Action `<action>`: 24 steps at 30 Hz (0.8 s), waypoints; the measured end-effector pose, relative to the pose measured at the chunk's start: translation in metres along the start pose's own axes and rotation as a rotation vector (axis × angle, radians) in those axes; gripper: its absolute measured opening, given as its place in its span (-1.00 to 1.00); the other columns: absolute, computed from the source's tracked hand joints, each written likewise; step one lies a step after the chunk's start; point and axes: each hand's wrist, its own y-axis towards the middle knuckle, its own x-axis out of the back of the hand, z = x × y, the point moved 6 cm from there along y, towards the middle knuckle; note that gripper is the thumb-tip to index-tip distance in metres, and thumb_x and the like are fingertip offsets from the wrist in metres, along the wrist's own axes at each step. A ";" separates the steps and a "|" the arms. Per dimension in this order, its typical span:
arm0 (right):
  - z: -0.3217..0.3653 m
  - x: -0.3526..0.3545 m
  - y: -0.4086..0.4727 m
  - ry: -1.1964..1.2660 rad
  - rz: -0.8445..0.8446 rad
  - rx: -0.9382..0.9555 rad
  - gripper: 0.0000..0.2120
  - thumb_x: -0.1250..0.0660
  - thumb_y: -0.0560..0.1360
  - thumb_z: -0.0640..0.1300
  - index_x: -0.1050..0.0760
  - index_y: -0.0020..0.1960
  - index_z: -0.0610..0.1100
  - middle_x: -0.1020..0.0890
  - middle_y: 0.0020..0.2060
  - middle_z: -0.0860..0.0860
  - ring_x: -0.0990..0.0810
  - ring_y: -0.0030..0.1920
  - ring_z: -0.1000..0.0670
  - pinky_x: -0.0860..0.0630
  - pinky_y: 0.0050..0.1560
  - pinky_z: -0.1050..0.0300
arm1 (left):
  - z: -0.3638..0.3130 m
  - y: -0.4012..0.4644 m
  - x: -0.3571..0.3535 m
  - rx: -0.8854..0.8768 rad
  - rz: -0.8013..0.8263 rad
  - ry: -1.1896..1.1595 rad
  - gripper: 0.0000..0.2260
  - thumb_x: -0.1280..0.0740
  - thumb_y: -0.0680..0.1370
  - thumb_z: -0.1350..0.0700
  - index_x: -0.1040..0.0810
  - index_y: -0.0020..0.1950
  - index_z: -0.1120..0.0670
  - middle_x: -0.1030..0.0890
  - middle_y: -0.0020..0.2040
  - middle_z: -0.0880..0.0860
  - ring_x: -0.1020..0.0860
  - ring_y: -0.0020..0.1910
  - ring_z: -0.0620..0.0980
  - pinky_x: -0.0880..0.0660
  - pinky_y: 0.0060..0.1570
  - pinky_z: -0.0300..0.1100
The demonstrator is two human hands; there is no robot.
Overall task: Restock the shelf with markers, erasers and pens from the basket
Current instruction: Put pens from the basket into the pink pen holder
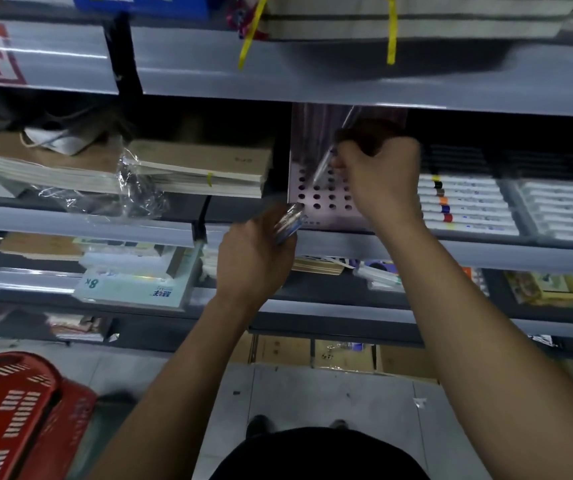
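Clear pen [326, 164] pinched in your right hand [378, 174]: steer its tip squarely into a rack [307, 202] hole; left hand [253, 258] grips spare pens [290, 220].

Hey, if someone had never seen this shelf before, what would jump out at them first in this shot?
Probably the two hands at the middle shelf: the right hand pinches a clear pen over a pale display board full of holes, while the left hand just below grips a small bunch of pens. Next, the row of white markers with coloured bands to the right, and the red basket on the floor at lower left.
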 end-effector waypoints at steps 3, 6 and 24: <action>-0.001 -0.007 0.009 -0.029 -0.059 0.028 -0.85 -0.41 0.43 -0.19 -0.61 -0.32 -0.17 -0.65 -0.43 0.02 -0.63 -0.42 0.06 -0.57 -0.43 0.04 | 0.002 -0.001 0.001 0.003 0.000 0.008 -0.76 -0.36 0.62 0.11 -0.66 0.27 -0.06 -0.71 -0.21 0.06 -0.66 -0.27 0.15 -0.41 -0.30 -0.19; -0.004 -0.015 0.013 -0.107 -0.083 0.021 -0.82 -0.39 0.37 -0.16 -0.51 -0.37 -0.18 -0.50 -0.53 0.03 -0.42 -0.52 0.07 -0.37 -0.52 0.10 | 0.003 -0.001 0.001 0.022 0.023 0.002 -0.72 -0.35 0.62 0.10 -0.65 0.32 -0.08 -0.72 -0.17 0.05 -0.68 -0.24 0.13 -0.56 -0.29 -0.12; 0.001 -0.048 0.015 -0.474 0.157 0.183 -0.86 -0.39 0.57 -0.05 -0.70 -0.08 -0.07 -0.57 -0.40 0.15 -0.51 -0.42 0.24 -0.32 -0.47 0.43 | 0.011 -0.007 -0.002 0.046 0.029 -0.031 -0.62 -0.35 0.62 0.06 -0.57 0.42 -0.22 -0.73 -0.06 -0.06 -0.67 -0.19 -0.08 -0.59 -0.22 -0.22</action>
